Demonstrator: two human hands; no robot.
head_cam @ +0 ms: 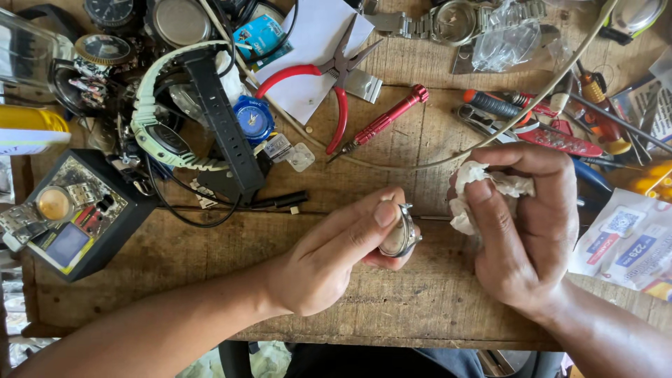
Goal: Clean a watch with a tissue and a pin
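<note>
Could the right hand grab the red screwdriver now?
Probably not yet: the right hand is full of crumpled tissue. The red screwdriver lies uncovered on the bench, so nothing else blocks it.

My left grip (336,259) covers most of the round metal watch case (400,234); only its rim and one side show, so I cannot tell its face. My right grip (521,227) closes over the crumpled white tissue (483,185), hiding its bulk, and a thin tool tip (434,218) runs from it, too small to identify. Both forearms are cut by the bottom edge. The yellow bottle (31,129) is cut at the left edge, the printed packets (623,245) at the right. The desk (392,308) hides my lap.
</note>
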